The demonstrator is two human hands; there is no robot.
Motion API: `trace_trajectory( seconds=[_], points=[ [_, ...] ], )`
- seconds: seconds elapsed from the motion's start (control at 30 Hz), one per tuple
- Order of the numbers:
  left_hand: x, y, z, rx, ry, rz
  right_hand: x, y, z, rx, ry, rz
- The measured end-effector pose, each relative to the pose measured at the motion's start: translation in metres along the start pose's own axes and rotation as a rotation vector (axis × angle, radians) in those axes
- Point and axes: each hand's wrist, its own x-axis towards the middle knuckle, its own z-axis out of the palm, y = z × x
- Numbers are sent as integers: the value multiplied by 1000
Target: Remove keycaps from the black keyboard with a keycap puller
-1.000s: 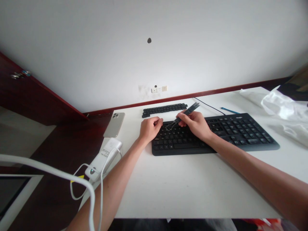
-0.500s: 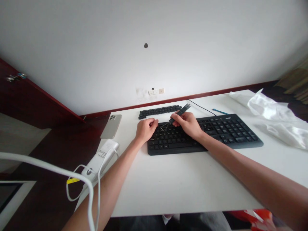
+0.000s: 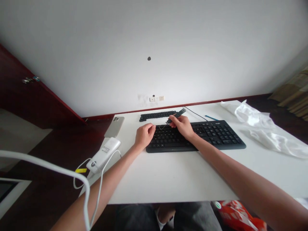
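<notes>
A black keyboard (image 3: 216,138) lies on the white table (image 3: 173,176). My right hand (image 3: 181,125) is closed round a dark keycap puller (image 3: 176,115), whose wire loop points down at the keyboard's upper left keys. My left hand (image 3: 143,135) rests as a loose fist at the keyboard's left end, fingers curled; I cannot see anything in it. A row of loose black keycaps (image 3: 156,115) lies behind the keyboard, near the table's far edge.
A phone (image 3: 115,126) lies face down at the table's left edge. A white power bank (image 3: 104,154) with white cables sits nearer on the left. Crumpled clear plastic (image 3: 260,125) covers the right side. A blue pen (image 3: 211,117) lies behind the keyboard.
The camera has pulled back and tilted, so hands and keyboard look smaller and higher in view. My right hand has lifted the puller slightly towards the keyboard's top left.
</notes>
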Motion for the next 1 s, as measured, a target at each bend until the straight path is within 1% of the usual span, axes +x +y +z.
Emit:
trace_trajectory(
  seconds=[0.1, 0.17, 0.23, 0.33, 0.47, 0.6, 0.7, 0.8, 0.9, 1.0],
  points=[
    [-21, 6, -10, -65, -30, 46, 0, 0, -1, -11, -1, 7],
    [-28, 9, -16, -89, -65, 66, 0, 0, -1, -15, -9, 10],
    [-28, 11, -21, -91, -125, 84, 0, 0, -2, -19, -13, 12],
    [-25, 13, -26, -11, -205, 81, -2, -1, -2, -33, -21, 13],
    [-26, 16, -26, 75, -307, 60, -6, -3, -1, -75, -64, -7],
    [-28, 19, -24, 78, -355, 56, -9, -3, 0, -154, -99, -42],
    [-29, 18, -21, 32, -364, 18, -10, -4, 0, -212, -111, -63],
    [-28, 17, -18, -35, -361, -67, -11, -6, 1, -238, -137, -68],
    [-28, 16, -17, -67, -366, -141, -11, -9, 1, -310, -177, -84],
    [-27, 15, -18, -79, -374, -169, -12, -11, 2, -383, -186, -105]
  ],
)
